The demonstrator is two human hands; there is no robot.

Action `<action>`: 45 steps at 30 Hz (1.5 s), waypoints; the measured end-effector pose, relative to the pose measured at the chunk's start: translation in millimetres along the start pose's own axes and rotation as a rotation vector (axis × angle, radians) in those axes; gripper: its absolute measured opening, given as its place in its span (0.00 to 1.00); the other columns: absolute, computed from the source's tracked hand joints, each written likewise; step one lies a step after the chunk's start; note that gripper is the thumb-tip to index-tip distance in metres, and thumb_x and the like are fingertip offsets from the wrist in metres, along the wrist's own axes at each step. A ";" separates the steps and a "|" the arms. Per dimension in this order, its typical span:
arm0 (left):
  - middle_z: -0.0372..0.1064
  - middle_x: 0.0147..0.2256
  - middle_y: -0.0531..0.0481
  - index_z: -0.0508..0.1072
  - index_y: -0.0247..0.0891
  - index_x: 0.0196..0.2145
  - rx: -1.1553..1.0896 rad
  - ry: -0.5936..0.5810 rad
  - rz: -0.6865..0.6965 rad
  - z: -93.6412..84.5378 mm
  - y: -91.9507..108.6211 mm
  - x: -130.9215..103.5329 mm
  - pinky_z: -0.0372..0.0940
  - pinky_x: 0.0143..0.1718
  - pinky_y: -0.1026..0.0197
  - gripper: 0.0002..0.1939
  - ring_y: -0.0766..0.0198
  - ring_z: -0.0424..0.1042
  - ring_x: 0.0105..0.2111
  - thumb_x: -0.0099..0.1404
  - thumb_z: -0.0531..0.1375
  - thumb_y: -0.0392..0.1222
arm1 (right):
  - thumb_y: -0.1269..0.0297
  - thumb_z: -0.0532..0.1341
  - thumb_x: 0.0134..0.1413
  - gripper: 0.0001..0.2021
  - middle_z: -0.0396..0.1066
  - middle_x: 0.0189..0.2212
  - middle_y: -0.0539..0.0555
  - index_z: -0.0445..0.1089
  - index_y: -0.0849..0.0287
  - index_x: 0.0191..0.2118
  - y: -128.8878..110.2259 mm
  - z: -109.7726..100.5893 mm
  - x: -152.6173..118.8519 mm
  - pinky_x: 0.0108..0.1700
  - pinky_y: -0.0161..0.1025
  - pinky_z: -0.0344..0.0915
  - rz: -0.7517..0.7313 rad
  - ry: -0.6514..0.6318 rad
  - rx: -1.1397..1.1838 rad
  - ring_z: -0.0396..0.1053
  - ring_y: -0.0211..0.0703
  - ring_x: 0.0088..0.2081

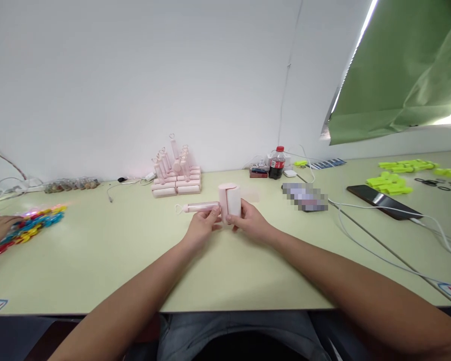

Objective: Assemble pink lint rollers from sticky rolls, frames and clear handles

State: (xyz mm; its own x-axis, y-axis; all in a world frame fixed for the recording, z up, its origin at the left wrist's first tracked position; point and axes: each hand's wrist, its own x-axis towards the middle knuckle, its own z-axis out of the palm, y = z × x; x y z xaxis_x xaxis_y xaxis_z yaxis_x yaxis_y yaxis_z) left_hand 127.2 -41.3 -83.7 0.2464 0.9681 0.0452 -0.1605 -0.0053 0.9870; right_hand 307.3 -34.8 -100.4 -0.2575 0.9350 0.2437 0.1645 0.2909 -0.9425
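Observation:
A pale pink and white case (230, 201) stands upright at the middle of the table, partly covered by fingers. My right hand (251, 219) is closed around its right side and lower front. My left hand (203, 224) is at its left side, with thumb and fingertips against or very near it. A clear pinkish tube with a looped end (201, 206) lies sideways just behind my left hand, its right end near the case; whether that hand grips it is hard to tell. Toward the wall, several similar tubes (163, 163) stand on stacked pink cases (176, 184).
Colourful pieces (32, 225) lie at the left, by another person's hand (0, 228). Toward the back stands a cola bottle (277, 163). Right of centre are a blurred-out phone (304, 196), a black phone (383, 202), white cables, yellow bundles (389, 183) and scissors (432, 183).

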 end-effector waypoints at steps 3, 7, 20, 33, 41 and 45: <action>0.72 0.26 0.46 0.77 0.37 0.27 0.427 -0.053 -0.011 -6.1 10.1 -11.2 0.57 0.23 0.61 0.19 0.60 0.68 0.24 0.54 0.67 0.57 | 0.57 0.64 0.52 0.19 0.69 0.34 0.51 0.63 0.57 0.47 0.7 -2.1 -0.8 0.27 0.37 0.69 0.045 0.070 -0.069 0.67 0.41 0.30; 0.72 0.33 0.47 0.76 0.41 0.36 0.950 -0.052 0.462 -12.7 42.9 -12.6 0.59 0.29 0.60 0.12 0.58 0.68 0.30 0.61 0.62 0.50 | 0.60 0.62 0.51 0.17 0.68 0.34 0.50 0.64 0.57 0.47 3.5 -4.7 -0.9 0.29 0.37 0.65 0.025 0.080 -0.196 0.65 0.40 0.29; 0.63 0.34 0.51 0.67 0.39 0.31 1.300 -0.786 0.554 -14.9 104.5 21.3 0.55 0.28 0.63 0.05 0.65 0.63 0.28 0.58 0.61 0.40 | 0.58 0.66 0.50 0.18 0.69 0.38 0.52 0.64 0.57 0.45 2.2 3.8 -5.5 0.39 0.40 0.61 -0.104 -0.085 -0.285 0.65 0.45 0.38; 0.62 0.29 0.52 0.63 0.40 0.30 1.313 -0.759 0.727 -30.0 97.3 18.1 0.53 0.25 0.63 0.05 0.67 0.60 0.25 0.59 0.58 0.38 | 0.59 0.62 0.56 0.15 0.65 0.41 0.55 0.60 0.57 0.46 4.3 10.7 -2.6 0.41 0.43 0.61 -0.316 -0.064 -0.417 0.64 0.46 0.40; 0.63 0.30 0.52 0.63 0.40 0.38 1.238 -0.412 0.718 -42.2 68.8 16.4 0.56 0.27 0.63 0.06 0.66 0.63 0.26 0.63 0.57 0.40 | 0.47 0.60 0.57 0.19 0.67 0.36 0.51 0.60 0.57 0.44 14.0 13.5 -0.2 0.35 0.38 0.58 -0.151 0.007 -0.236 0.64 0.44 0.35; 0.67 0.34 0.49 0.66 0.40 0.39 1.170 -0.208 0.684 -52.3 42.2 28.3 0.60 0.32 0.61 0.06 0.62 0.66 0.31 0.63 0.55 0.40 | 0.45 0.60 0.55 0.19 0.65 0.31 0.48 0.60 0.56 0.40 15.1 9.5 5.2 0.34 0.38 0.57 -0.076 0.109 -0.181 0.62 0.42 0.32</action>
State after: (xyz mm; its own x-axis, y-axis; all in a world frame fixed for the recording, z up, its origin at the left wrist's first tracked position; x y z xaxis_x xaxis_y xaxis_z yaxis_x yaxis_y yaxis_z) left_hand 77.4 -1.0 -48.8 0.5989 0.6327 0.4910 0.5608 -0.7690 0.3068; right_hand 299.3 -27.5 -115.4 -0.1728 0.9225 0.3452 0.3190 0.3840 -0.8665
